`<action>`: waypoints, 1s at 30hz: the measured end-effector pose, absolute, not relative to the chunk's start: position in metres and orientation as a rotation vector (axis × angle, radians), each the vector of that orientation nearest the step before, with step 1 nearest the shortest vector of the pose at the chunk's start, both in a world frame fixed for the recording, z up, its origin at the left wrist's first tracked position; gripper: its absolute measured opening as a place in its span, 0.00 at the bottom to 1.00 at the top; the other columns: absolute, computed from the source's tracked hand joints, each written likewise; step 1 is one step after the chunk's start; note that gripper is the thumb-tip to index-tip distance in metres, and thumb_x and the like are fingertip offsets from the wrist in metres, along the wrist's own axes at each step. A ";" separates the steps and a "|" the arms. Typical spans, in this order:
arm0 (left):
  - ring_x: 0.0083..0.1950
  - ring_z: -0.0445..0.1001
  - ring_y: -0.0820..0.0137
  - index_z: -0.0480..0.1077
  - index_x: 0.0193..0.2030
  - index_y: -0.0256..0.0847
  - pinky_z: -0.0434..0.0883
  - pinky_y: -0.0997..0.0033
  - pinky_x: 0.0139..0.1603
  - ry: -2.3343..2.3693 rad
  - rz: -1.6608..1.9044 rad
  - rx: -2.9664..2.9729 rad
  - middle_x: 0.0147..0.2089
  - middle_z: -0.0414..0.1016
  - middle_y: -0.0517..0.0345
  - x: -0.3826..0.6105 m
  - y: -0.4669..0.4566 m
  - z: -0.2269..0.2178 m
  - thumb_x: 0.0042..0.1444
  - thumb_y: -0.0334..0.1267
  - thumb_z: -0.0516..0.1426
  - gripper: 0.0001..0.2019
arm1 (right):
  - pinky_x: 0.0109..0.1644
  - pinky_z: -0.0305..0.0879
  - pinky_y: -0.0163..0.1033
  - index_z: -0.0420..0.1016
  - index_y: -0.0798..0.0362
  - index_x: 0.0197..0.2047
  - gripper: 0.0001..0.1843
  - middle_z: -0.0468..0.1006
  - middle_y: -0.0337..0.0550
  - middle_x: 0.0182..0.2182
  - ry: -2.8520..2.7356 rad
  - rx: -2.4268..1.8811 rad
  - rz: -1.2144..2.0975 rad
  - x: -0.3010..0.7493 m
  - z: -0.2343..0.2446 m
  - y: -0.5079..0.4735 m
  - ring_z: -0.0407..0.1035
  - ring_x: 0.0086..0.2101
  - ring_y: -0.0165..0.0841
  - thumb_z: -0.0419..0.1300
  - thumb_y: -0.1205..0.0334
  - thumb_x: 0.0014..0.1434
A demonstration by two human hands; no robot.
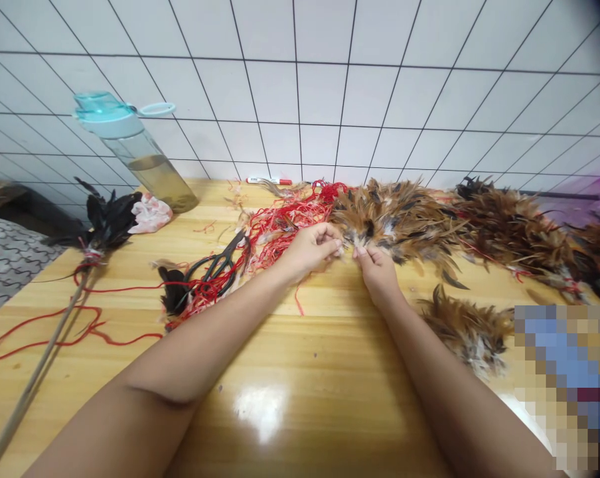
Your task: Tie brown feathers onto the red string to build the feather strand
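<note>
My left hand [316, 247] is closed in a pinch at the near edge of a pile of brown feathers [404, 216], with a bit of pale fluff at its fingertips. Just right of it, my right hand [377, 269] pinches thumb against finger on the whitish base of a feather. A small gap separates the two hands. Behind my left hand lies a tangle of red string [285, 222]. Black-handled scissors [218, 265] rest left of it, partly covered by red strands. A smaller bunch of brown feathers [464, 325] lies beyond my right forearm.
A stick [36, 372] with black feathers [103, 222] tied at its top lies on the left, red cord trailing from it. A water bottle [153, 166] stands by the tiled wall. A red and white marker [269, 180] and more feather bundles [524, 232] lie along the back.
</note>
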State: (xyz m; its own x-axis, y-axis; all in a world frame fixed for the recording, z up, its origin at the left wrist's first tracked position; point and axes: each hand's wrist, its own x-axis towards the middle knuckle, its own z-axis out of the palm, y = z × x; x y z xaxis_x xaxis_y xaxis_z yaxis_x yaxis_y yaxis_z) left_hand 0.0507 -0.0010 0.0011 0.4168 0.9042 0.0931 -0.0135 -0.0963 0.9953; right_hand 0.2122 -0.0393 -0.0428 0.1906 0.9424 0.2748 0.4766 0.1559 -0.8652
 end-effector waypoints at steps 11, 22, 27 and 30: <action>0.33 0.72 0.74 0.66 0.32 0.37 0.68 0.73 0.39 0.906 0.936 1.792 0.29 0.74 0.61 0.052 -0.003 -0.004 0.53 0.31 0.56 0.01 | 0.44 0.66 0.42 0.74 0.52 0.24 0.13 0.78 0.43 0.27 -1.548 -1.431 0.655 0.209 -0.047 -0.037 0.71 0.34 0.36 0.54 0.59 0.57; 0.31 0.69 0.75 0.65 0.32 0.37 0.66 0.76 0.33 0.915 0.967 1.711 0.28 0.71 0.63 0.054 -0.001 -0.013 0.48 0.33 0.60 0.07 | 0.44 0.65 0.41 0.75 0.52 0.27 0.12 0.78 0.43 0.29 -1.652 -1.398 0.634 0.208 -0.039 -0.040 0.71 0.35 0.36 0.53 0.61 0.58; 0.22 0.63 0.79 0.65 0.30 0.36 0.58 0.79 0.22 0.815 0.816 1.366 0.24 0.70 0.61 0.053 -0.002 -0.012 0.47 0.39 0.63 0.11 | 0.41 0.65 0.40 0.75 0.52 0.26 0.14 0.78 0.43 0.28 -1.704 -1.341 0.670 0.208 -0.036 -0.042 0.71 0.33 0.35 0.53 0.59 0.58; 0.22 0.62 0.80 0.68 0.26 0.34 0.54 0.79 0.21 0.734 0.747 1.335 0.24 0.71 0.58 0.048 -0.001 -0.009 0.46 0.44 0.65 0.14 | 0.41 0.66 0.40 0.74 0.53 0.27 0.14 0.78 0.43 0.28 -1.699 -1.293 0.708 0.208 -0.035 -0.043 0.71 0.33 0.35 0.53 0.57 0.59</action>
